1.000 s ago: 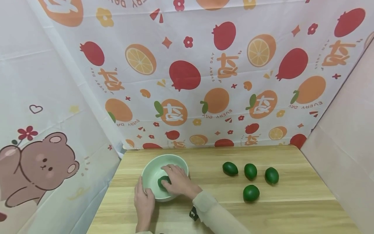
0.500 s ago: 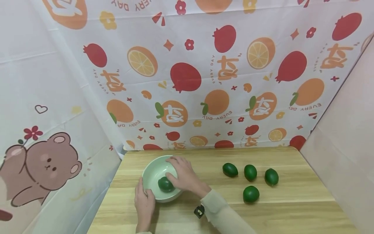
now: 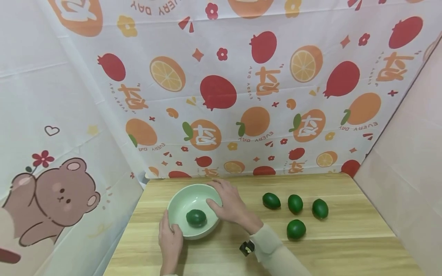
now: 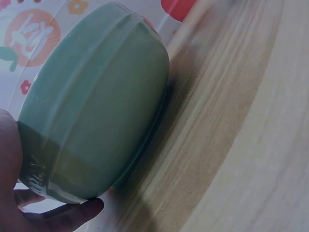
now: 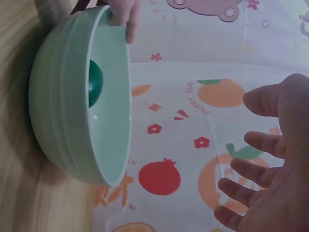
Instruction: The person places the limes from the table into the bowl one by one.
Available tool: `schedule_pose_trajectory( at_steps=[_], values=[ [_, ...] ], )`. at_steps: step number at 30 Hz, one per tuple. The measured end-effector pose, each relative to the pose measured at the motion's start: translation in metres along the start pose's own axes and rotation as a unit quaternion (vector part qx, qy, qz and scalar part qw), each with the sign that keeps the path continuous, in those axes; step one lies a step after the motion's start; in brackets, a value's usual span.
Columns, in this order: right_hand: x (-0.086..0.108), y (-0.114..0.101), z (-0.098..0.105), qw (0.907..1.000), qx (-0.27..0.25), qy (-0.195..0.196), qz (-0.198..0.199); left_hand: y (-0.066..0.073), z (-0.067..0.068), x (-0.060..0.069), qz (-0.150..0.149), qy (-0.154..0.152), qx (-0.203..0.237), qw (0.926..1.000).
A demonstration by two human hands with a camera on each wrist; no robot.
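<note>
A pale green bowl point(image 3: 179, 203) stands on the left part of the wooden table, and one dark green lime point(image 3: 196, 218) lies inside it. My left hand point(image 3: 170, 239) grips the bowl's left side, thumb at the rim and fingers against the outer wall, as the left wrist view also shows near the bowl's wall point(image 4: 96, 106). My right hand point(image 3: 230, 203) is by the bowl's right rim and holds nothing. In the right wrist view its fingers point(image 5: 241, 191) are spread and apart from the bowl point(image 5: 63, 111).
Several more dark green limes, among them a near one point(image 3: 296, 229), lie on the right part of the table point(image 3: 342, 253). A fruit-print cloth point(image 3: 238, 145) hangs behind the table, with pale cloths at both sides. A black wrist device point(image 3: 246, 248) sits by the right sleeve.
My right hand has let go of the lime inside the bowl and moved up and right, to the bowl's right rim. My left hand stays on the bowl.
</note>
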State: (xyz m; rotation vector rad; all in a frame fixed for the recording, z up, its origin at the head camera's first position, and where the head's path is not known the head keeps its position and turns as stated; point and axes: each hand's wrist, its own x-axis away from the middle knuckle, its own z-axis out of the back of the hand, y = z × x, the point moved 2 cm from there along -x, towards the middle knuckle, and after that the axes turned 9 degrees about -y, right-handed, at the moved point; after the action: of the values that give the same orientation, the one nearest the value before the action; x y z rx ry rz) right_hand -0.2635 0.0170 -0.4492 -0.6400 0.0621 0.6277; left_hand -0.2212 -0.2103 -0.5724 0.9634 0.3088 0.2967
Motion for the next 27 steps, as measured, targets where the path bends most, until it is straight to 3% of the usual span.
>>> schedule_pose_trajectory(
  at_steps=[13,27],
  values=[
    [0.025,0.021,0.021,0.9993,-0.022,0.03,0.0,-0.001,-0.001,-0.004,0.003,-0.009,0.004,0.9999],
    [0.052,0.054,0.023,0.9976,-0.012,0.039,-0.056,0.001,-0.001,-0.004,0.001,-0.003,0.006,1.0]
  ],
)
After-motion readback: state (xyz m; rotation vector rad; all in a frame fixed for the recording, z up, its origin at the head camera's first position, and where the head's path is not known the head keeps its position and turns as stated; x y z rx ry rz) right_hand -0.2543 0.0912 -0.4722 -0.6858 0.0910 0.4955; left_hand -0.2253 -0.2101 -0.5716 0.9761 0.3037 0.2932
